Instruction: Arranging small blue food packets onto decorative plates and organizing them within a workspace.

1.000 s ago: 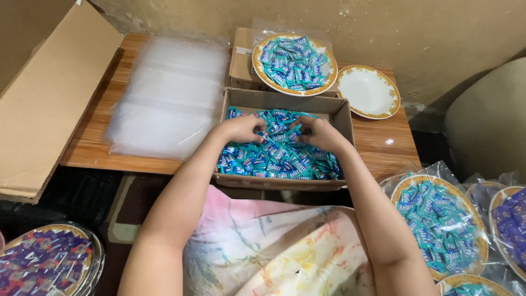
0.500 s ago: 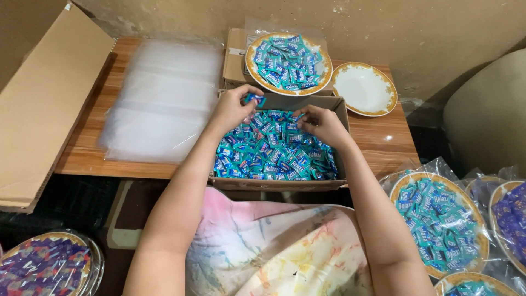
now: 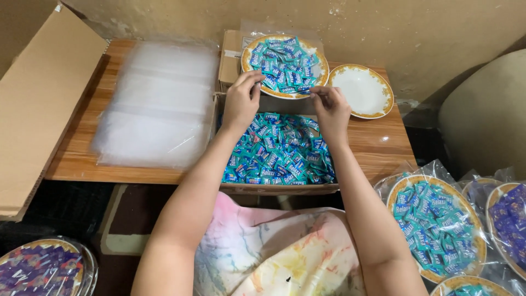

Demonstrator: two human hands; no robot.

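Left hand [image 3: 241, 101] grip on plate rim [image 3: 253, 86], fingertips hidden.

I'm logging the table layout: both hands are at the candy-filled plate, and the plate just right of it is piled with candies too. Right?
Not quite. In the head view the left hand and right hand are at the candy-filled plate, but the plate beside it is empty.
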